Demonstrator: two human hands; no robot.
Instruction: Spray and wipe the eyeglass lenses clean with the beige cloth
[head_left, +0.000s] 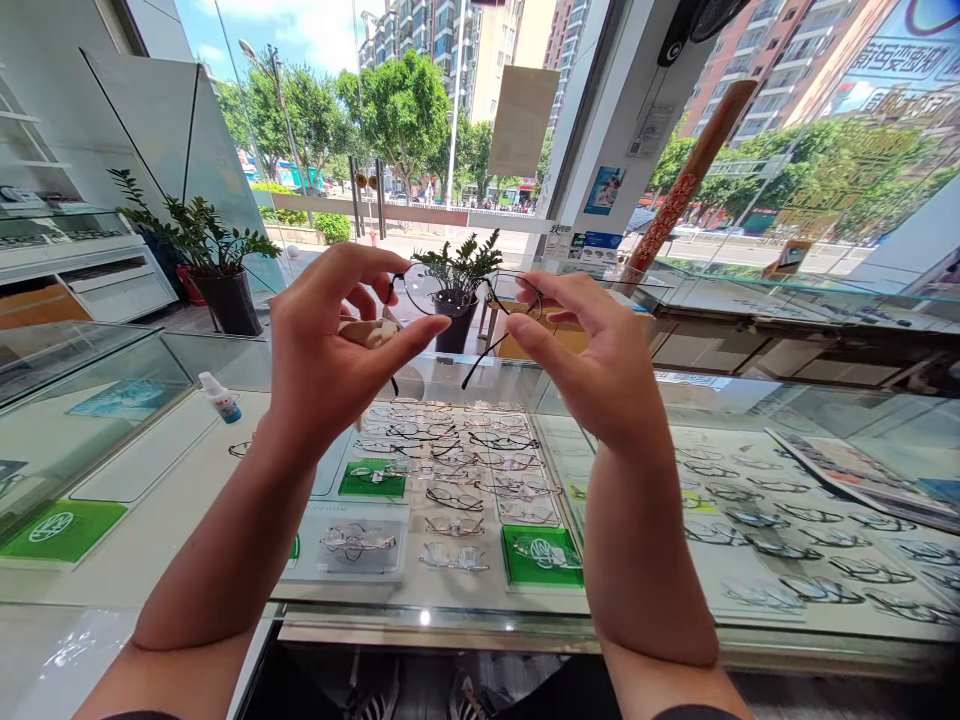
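A pair of thin dark-rimmed glasses (484, 283) is held up in front of the window, above the glass counter. My left hand (334, 335) has its fingers closed on the rim at the left end, with a light cloth (366, 331) bunched against the palm. At the other end, my right hand (581, 345) pinches the right rim between thumb and fingers. The dark temples hang down from the frame between my hands. Below lie rows of glasses (454, 498) in the display case.
On the counter (247, 395), a small spray bottle (219, 397) stands at the left. More glasses (806, 515) and a magazine (877, 470) are at the right. Green cards (64, 530) lie among the displays. Potted plants (225, 260) stand beyond, before the window.
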